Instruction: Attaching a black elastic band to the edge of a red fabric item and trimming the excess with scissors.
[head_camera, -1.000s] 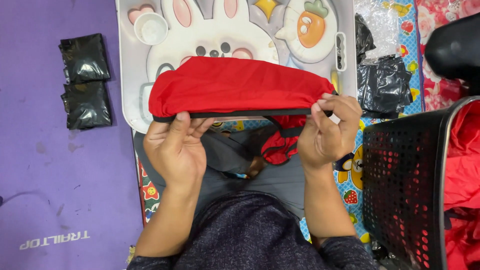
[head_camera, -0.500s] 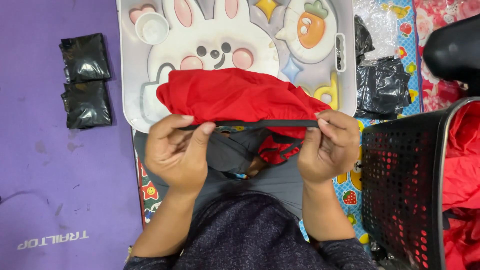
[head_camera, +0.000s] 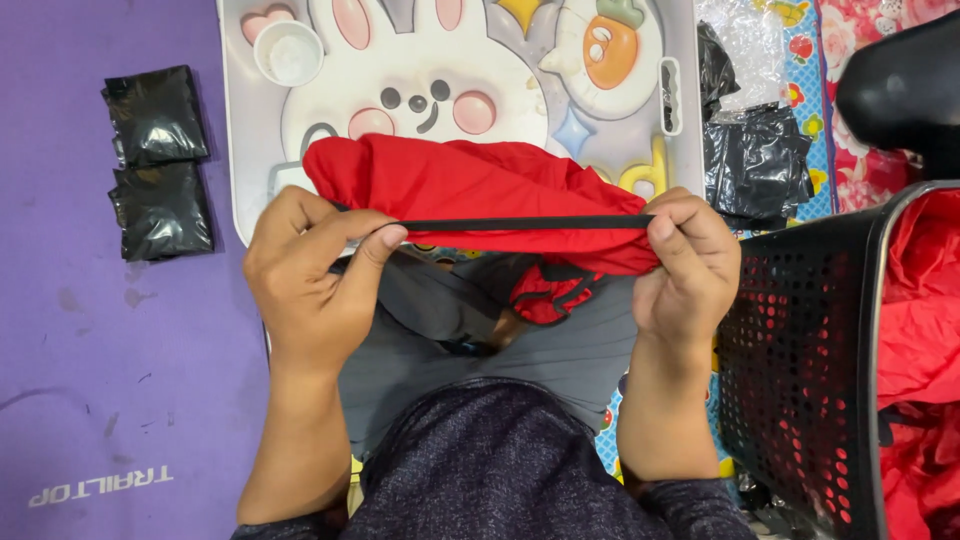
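**Red cloth stretched taut between two hands over a cartoon tray table**

The left hand (head_camera: 310, 285) pinches the black elastic band (head_camera: 520, 222) between thumb and bent forefinger, at centre left of the frame. The right hand (head_camera: 690, 265) is curled tight around the band's other end at centre right, fingers folded over it and over a bunch of the cloth. Between the two grips the band runs straight and level.

The band edges a red fabric cover (head_camera: 480, 185), which billows up above the line in a soft, rumpled mound and spills down under the right hand. A smaller fold of red with black trim (head_camera: 548, 295) hangs below, against the person's grey-clad lap (head_camera: 440, 340).

Behind the cloth, at the top centre, lies a white tray table (head_camera: 240, 150) printed with a rabbit face, a carrot and stars. It rests partly on a purple mat (head_camera: 100, 350) that fills the left of the frame. Two folded black plastic packets (head_camera: 158, 160) lie on the mat at upper left, one just above the other. At upper right, crumpled black bags (head_camera: 755, 165) sit on a colourful patterned floor mat (head_camera: 805, 90), with clear plastic wrap (head_camera: 745, 40) above them. A black perforated laundry basket (head_camera: 800, 360) stands at lower right, full of more red fabric (head_camera: 920, 330).
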